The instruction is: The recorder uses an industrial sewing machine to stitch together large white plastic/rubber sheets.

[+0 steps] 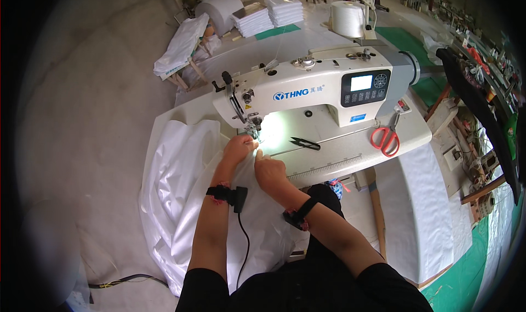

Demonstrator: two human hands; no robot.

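Observation:
A white sewing machine (298, 90) stands in front of me, its lamp lighting the needle area (255, 134). Glossy white sheeting (178, 186) hangs in folds over the left side of the table, and its edge runs under my hands. My left hand (239, 149) is closed on that edge, fingertips right beside the presser foot. Just to its right, my right hand (269, 170) pinches the sheeting with its fingers curled and the index finger pointing toward the needle. The fingertips of both hands are partly lost in the glare. Black thread snips (305, 143) lie on the machine bed.
Red-handled scissors (385, 140) rest at the table's right. Behind the machine are a thread cone (347, 19) and stacked white sheets (284, 10). More white material (416, 202) drapes at the right. A black cable (245, 240) hangs from my left wrist strap.

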